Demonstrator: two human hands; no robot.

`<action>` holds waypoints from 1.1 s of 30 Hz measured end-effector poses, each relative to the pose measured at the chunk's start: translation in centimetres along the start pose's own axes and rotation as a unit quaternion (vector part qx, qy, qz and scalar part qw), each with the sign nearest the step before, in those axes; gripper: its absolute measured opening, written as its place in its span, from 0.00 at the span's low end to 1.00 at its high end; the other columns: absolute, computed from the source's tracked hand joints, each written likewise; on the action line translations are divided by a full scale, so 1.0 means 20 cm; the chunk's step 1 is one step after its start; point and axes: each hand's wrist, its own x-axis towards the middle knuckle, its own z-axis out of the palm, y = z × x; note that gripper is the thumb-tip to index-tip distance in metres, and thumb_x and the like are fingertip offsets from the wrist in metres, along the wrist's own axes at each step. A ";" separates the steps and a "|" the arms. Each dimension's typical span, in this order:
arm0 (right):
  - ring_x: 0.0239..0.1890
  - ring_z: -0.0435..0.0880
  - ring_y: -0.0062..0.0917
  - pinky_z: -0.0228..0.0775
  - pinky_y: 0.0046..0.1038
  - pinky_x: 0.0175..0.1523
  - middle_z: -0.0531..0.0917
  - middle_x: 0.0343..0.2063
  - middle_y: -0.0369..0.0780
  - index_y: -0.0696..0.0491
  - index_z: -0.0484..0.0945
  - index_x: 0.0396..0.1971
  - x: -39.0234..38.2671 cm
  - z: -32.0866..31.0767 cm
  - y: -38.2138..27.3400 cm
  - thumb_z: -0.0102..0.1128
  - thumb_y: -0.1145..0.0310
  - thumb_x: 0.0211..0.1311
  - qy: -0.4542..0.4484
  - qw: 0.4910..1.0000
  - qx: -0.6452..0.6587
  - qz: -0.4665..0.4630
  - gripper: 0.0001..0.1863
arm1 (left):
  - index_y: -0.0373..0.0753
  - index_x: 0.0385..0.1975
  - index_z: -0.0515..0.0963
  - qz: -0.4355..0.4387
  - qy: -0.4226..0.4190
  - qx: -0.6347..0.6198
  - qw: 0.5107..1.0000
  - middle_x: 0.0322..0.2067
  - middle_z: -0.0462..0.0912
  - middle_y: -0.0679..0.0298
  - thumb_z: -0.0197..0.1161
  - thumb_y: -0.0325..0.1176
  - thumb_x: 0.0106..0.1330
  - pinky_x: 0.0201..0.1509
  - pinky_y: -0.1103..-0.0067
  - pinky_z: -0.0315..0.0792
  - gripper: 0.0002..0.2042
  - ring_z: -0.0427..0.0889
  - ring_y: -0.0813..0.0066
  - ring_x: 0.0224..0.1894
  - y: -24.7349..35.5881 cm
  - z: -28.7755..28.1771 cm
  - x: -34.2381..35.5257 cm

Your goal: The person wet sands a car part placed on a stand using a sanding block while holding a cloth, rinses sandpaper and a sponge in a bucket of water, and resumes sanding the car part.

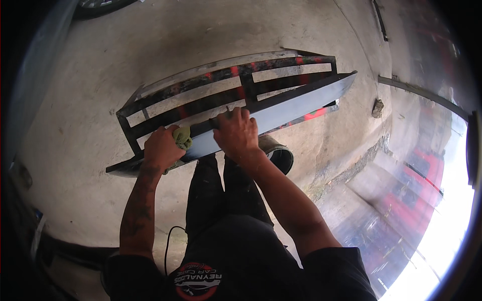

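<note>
A long, narrow panel (pixel 301 107), pale grey with dark ends and a dark upper edge, lies across a black metal stand in front of me. My left hand (pixel 161 147) is closed round a crumpled green cloth (pixel 182 138) at the panel's left part. Near the middle of the panel, my right hand (pixel 236 135) rests with curled fingers on the upper edge. Something small and dark shows by its fingertips, too unclear to name. The panel slants upward to the right.
The stand (pixel 246 88) has dark bars with red paint patches. Behind the panel, by my legs, a round dark-rimmed container (pixel 280 156) lies on the concrete floor (pixel 85 135). A stone (pixel 378 108) sits at the right, and a wheel (pixel 100 6) shows at the top left.
</note>
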 end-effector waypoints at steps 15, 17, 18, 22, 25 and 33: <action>0.57 0.75 0.43 0.71 0.47 0.58 0.78 0.49 0.46 0.45 0.83 0.47 0.05 -0.16 0.46 0.66 0.55 0.57 0.011 0.998 -0.021 0.064 0.18 | 0.46 0.51 0.81 0.011 0.000 0.012 1.000 0.42 0.82 0.54 0.76 0.37 0.49 0.50 0.61 0.80 0.26 0.84 0.52 0.47 0.00 0.01 0.01; 0.57 0.75 0.42 0.71 0.46 0.57 0.78 0.48 0.46 0.46 0.84 0.44 0.03 -0.12 0.41 0.67 0.55 0.55 0.007 1.000 0.012 -0.016 0.17 | 0.45 0.51 0.81 0.011 0.001 0.010 1.000 0.42 0.82 0.55 0.76 0.36 0.49 0.51 0.61 0.80 0.26 0.84 0.52 0.47 0.01 0.01 0.01; 0.57 0.75 0.42 0.70 0.46 0.57 0.78 0.47 0.47 0.46 0.85 0.42 0.04 -0.13 0.46 0.66 0.55 0.55 0.006 0.999 0.038 -0.003 0.16 | 0.45 0.51 0.81 0.003 -0.009 0.015 1.000 0.42 0.82 0.55 0.76 0.35 0.48 0.51 0.61 0.80 0.26 0.84 0.52 0.48 0.02 0.01 0.01; 0.59 0.76 0.42 0.69 0.47 0.61 0.81 0.50 0.46 0.43 0.84 0.47 0.16 -0.38 0.96 0.62 0.55 0.59 0.074 0.970 -0.120 0.198 0.18 | 0.45 0.51 0.81 0.011 0.016 -0.002 1.000 0.42 0.82 0.55 0.76 0.34 0.48 0.52 0.61 0.79 0.26 0.84 0.53 0.48 0.01 0.03 0.01; 0.62 0.74 0.43 0.68 0.49 0.62 0.78 0.55 0.47 0.43 0.84 0.49 0.22 -0.51 1.20 0.62 0.55 0.60 0.076 0.942 -0.157 0.288 0.19 | 0.45 0.52 0.81 0.004 0.022 0.004 1.000 0.43 0.82 0.55 0.77 0.34 0.47 0.52 0.61 0.79 0.27 0.83 0.53 0.49 0.00 0.05 0.01; 0.59 0.76 0.42 0.70 0.48 0.61 0.80 0.49 0.47 0.42 0.85 0.47 0.19 -0.40 1.33 0.66 0.54 0.54 0.014 1.000 0.000 0.024 0.19 | 0.44 0.51 0.80 -0.032 0.018 0.017 0.999 0.43 0.80 0.55 0.78 0.32 0.46 0.54 0.62 0.78 0.27 0.81 0.52 0.50 0.04 0.06 0.02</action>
